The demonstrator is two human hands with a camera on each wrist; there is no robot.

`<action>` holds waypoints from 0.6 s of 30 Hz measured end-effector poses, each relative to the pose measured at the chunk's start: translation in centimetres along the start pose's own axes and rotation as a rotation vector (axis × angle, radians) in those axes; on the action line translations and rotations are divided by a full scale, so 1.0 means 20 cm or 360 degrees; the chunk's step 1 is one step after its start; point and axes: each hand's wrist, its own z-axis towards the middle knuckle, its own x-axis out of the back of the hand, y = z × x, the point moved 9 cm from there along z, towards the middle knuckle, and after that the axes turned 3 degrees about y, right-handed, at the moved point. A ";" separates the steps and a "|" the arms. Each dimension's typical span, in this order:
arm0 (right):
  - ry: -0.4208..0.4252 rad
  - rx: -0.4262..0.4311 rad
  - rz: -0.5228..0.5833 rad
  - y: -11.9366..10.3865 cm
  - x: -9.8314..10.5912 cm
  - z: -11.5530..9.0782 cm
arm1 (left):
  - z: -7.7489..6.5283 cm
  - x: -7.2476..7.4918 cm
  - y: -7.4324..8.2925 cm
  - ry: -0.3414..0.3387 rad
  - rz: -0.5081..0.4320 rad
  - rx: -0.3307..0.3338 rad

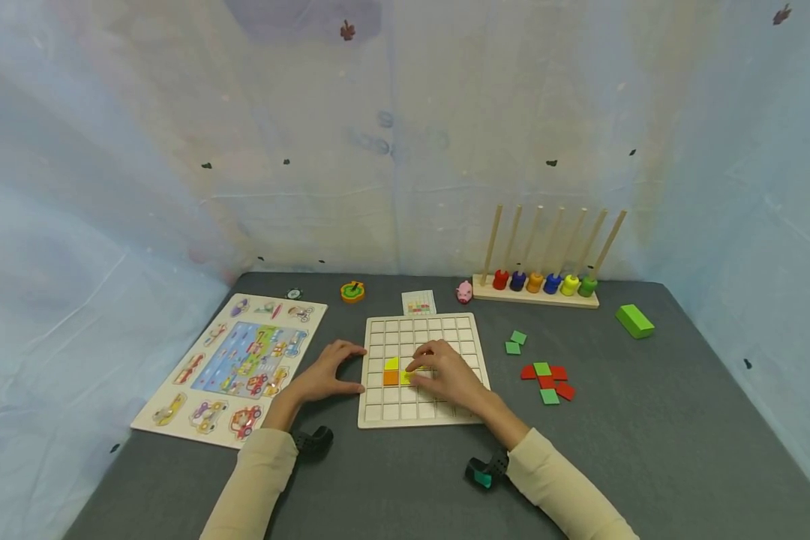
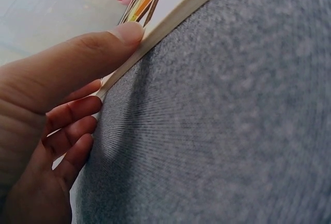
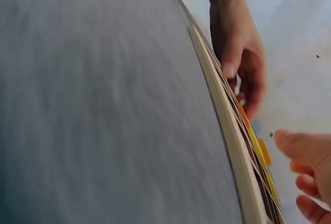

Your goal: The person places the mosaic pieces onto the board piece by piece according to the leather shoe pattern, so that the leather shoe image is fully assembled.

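A light wooden grid board (image 1: 418, 418) lies flat on the dark table. Along its left edge rests my left hand (image 1: 328, 370), thumb and fingertips spread against the rim; in the left wrist view the thumb (image 2: 98, 48) presses the edge. Over the board's middle hovers my right hand (image 1: 451, 375), its bent fingers and thumb near a yellow tile (image 1: 405, 378). The right wrist view shows a gap between its thumb (image 3: 295, 144) and fingers. Left of these sit an orange tile (image 1: 391, 378) and another yellow tile (image 1: 391, 364). The right hand partly hides the grid.
Right of the board lie several red tiles (image 1: 565, 391) and green tiles (image 1: 513, 348). A vehicle puzzle (image 1: 226, 439) is at left. Behind stand a pattern card (image 1: 409, 298), a pink pig (image 1: 464, 291), an orange-green toy (image 1: 352, 292) and a peg stacker (image 1: 535, 298). A green block (image 1: 634, 321) sits far right.
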 end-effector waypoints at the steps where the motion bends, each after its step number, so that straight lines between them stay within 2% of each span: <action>1: 0.0006 -0.0013 0.0007 0.01 0.02 0.00 | 0.00 0.00 0.00 -0.0001 -0.0001 0.0003; 10: 0.0107 -0.0116 0.0040 0.17 0.26 -0.09 | 0.01 0.00 -0.01 -0.0004 0.0015 0.0028; 18: 0.0165 -0.0252 -0.0075 0.31 0.48 -0.22 | 0.01 0.00 -0.02 -0.0008 0.0025 0.0030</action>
